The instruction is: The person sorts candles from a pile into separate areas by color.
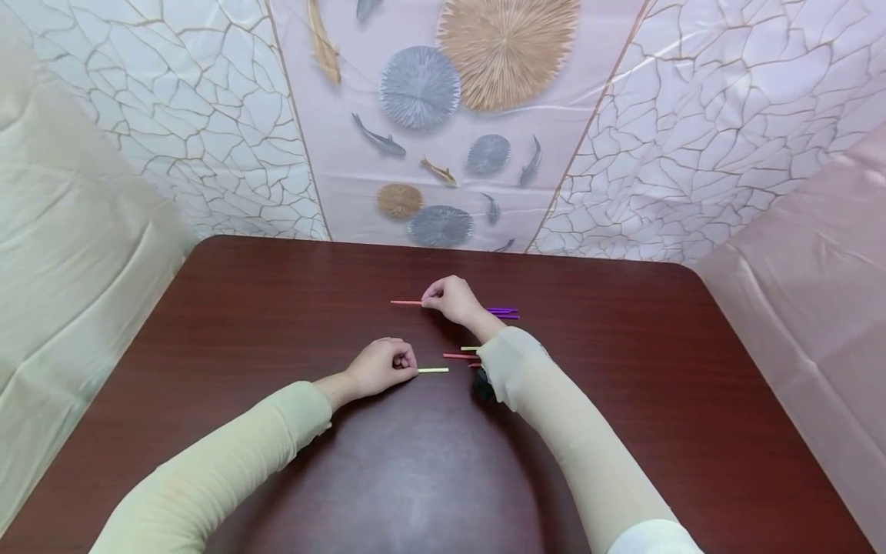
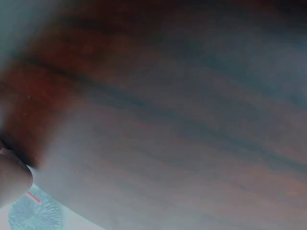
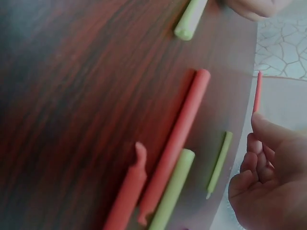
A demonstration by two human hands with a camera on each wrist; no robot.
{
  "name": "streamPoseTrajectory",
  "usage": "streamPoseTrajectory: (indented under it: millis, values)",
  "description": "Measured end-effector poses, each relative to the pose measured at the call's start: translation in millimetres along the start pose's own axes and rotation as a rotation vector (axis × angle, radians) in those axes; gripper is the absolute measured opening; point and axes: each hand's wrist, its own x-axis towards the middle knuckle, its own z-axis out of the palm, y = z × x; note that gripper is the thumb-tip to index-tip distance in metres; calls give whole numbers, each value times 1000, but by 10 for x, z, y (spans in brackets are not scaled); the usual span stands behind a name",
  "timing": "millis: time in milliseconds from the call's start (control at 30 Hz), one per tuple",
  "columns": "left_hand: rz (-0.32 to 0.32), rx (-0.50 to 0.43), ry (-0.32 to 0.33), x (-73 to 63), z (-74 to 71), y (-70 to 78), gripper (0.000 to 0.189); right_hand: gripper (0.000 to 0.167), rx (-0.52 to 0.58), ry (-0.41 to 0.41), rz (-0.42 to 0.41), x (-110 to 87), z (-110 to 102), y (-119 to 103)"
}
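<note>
My right hand [image 1: 455,300] pinches a thin red candle [image 1: 406,302] between thumb and fingers, over the far part of the table. The right wrist view shows that candle [image 3: 257,92] rising from the fingertips, the other fingers curled. Nearer and to the left, my left hand [image 1: 382,367] holds one end of a yellow-green candle [image 1: 433,370], its far end pointing right. Below the right forearm lie a red candle [image 1: 460,356] and a yellow-green candle [image 1: 470,348], partly covered by the sleeve. Another red candle [image 3: 125,196] with a bent wick lies beside them.
Several purple candles [image 1: 503,312] lie just right of the right wrist. A small black object [image 1: 483,385] shows under the right sleeve. The dark red-brown table [image 1: 623,346] meets patterned cloth [image 1: 443,154] at its back edge. The left wrist view is mostly blurred.
</note>
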Motion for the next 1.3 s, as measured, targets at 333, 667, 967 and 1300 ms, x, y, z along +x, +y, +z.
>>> streamPoseTrajectory:
  millis: [333, 667, 967, 1300]
  values:
    - [18, -4, 7, 2, -17, -23, 9, 11, -64, -20, 28, 106, 127, 9]
    - [29, -2, 5, 13, -21, -23, 9, 10, -124, 2, 56, 147, 118, 3]
    - [19, -7, 3, 31, 3, -37, 9, 9, 9, 30, -17, 111, -67, 41]
    - [-1, 1, -1, 32, 9, -39, 10, 11, 44, 69, 32, -240, -378, 147]
